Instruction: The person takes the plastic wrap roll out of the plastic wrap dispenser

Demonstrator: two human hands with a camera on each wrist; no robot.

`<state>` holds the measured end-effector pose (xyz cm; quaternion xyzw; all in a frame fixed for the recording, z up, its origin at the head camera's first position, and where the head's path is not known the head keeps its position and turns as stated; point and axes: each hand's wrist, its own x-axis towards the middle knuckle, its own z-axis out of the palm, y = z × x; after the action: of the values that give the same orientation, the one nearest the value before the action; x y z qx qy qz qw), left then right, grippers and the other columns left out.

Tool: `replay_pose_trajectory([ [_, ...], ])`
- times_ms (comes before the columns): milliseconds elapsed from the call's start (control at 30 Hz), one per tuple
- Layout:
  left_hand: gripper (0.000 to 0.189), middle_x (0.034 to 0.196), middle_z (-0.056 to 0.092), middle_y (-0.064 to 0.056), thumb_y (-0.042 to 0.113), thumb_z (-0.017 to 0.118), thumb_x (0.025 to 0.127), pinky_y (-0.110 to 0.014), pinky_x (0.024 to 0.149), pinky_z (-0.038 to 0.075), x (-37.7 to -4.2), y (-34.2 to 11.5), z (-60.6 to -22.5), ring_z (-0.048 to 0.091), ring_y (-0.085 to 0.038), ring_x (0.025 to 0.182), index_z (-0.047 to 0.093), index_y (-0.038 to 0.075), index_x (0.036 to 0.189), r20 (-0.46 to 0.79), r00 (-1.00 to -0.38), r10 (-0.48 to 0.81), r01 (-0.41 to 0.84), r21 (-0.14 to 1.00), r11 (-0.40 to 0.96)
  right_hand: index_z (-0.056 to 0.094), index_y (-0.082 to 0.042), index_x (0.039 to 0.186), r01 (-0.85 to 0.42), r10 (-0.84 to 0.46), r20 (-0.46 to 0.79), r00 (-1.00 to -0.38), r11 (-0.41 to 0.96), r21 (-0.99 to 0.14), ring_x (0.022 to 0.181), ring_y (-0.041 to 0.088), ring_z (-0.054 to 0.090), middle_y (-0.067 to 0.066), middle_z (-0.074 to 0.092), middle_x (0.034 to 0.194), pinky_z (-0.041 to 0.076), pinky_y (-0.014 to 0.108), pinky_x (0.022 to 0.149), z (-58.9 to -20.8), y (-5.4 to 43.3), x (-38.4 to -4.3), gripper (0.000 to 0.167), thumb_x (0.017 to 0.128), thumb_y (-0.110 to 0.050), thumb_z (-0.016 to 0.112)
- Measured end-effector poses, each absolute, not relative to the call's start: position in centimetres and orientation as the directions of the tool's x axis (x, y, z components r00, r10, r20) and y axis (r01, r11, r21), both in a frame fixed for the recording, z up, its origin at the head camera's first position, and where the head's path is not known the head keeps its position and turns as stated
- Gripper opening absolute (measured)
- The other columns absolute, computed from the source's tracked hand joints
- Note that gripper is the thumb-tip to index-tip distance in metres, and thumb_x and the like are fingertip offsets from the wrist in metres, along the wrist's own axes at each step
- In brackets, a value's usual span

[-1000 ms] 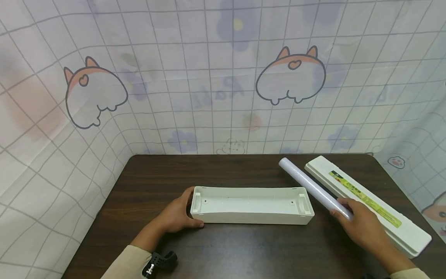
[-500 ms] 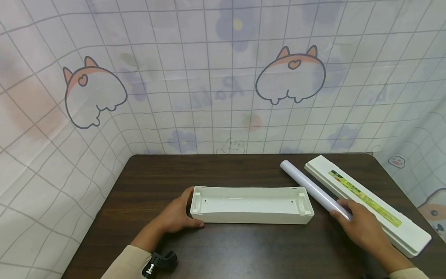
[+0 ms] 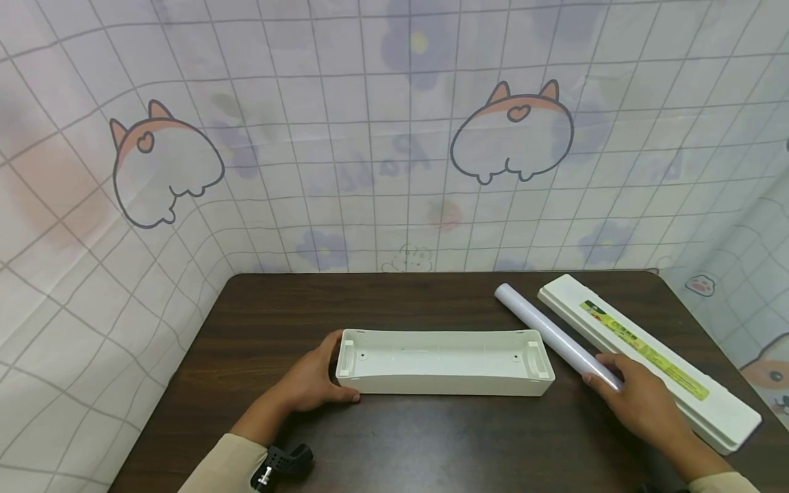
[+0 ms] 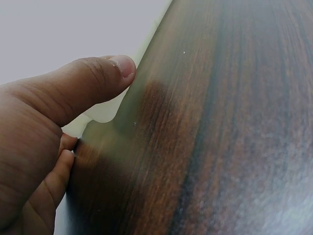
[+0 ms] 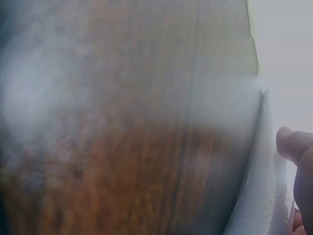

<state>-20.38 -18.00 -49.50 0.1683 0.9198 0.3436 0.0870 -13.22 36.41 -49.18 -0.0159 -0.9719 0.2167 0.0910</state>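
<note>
In the head view a long white plastic cling film dispenser box (image 3: pixel 444 385) lies on the table, its hollow side up. My left hand (image 3: pixel 313 378) grips its left end, thumb along the front wall and fingers round the far side; the left wrist view shows the thumb (image 4: pixel 98 83) against the box's edge. To the right, my right hand (image 3: pixel 641 397) holds the near end of a whitish, glossy roll of cling film (image 3: pixel 548 329), which slants away to the back left. Part of the roll's near end is hidden by the fingers. The right wrist view is blurred.
A long white lid (image 3: pixel 653 363) with a yellow-green label lies slantwise at the table's right side, close beside the roll and right hand. The dark wooden table (image 3: pixel 444 438) ends at the back against a patterned curtain (image 3: pixel 407 171), which also hangs at both sides.
The roll of cling film has shifted very slightly, its far end a little lower and nearer. Both hands, the box and the lid stay practically in place.
</note>
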Motion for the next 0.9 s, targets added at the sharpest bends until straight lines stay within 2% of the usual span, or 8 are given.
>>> replay_pose_trajectory([
  [400,0.122,0.145,0.053,-0.008,0.047,0.097,0.065,-0.054,0.105,0.041,-20.5,-18.0,-49.6,0.054,-0.028,0.128,0.026,0.016,0.160,-0.048,-0.929,0.366,0.243,0.666,0.705,0.063,0.005,0.124,-0.052,0.023,0.176,-0.984,0.909,-0.412,0.089,0.035,0.064,0.028,0.066,0.113,0.047,0.053,0.071,-49.0,36.6,-13.1,0.051,0.093,-0.034,0.076],
  [667,0.124,0.149,0.050,-0.008,0.046,0.097,0.065,-0.057,0.105,0.040,-20.2,-18.3,-49.5,0.051,-0.030,0.131,0.025,0.016,0.161,-0.044,-0.927,0.372,0.240,0.692,0.681,0.066,0.006,0.118,-0.111,-0.003,0.259,-0.966,0.909,-0.402,0.093,0.041,0.066,0.027,0.068,0.109,0.048,0.058,0.076,-48.7,36.2,-13.1,0.045,0.089,-0.026,0.081],
  [767,0.125,0.150,0.049,-0.009,0.046,0.097,0.065,-0.057,0.105,0.039,-20.2,-18.3,-49.4,0.050,-0.031,0.133,0.023,0.016,0.162,-0.048,-0.926,0.376,0.239,0.697,0.677,0.064,0.008,0.121,-0.097,-0.002,0.227,-0.974,0.908,-0.407,0.099,0.046,0.065,0.030,0.067,0.113,0.047,0.061,0.081,-48.1,36.2,-13.2,0.049,0.091,-0.028,0.079],
  [900,0.131,0.155,0.044,-0.011,0.044,0.098,0.064,-0.057,0.107,0.038,-20.3,-18.4,-49.3,0.047,-0.033,0.136,0.017,0.017,0.164,-0.049,-0.919,0.390,0.244,0.706,0.665,0.059,0.011,0.128,-0.059,0.008,0.161,-0.987,0.913,-0.404,0.103,0.049,0.064,0.032,0.064,0.119,0.048,0.063,0.081,-47.1,36.3,-13.2,0.060,0.096,-0.038,0.073],
])
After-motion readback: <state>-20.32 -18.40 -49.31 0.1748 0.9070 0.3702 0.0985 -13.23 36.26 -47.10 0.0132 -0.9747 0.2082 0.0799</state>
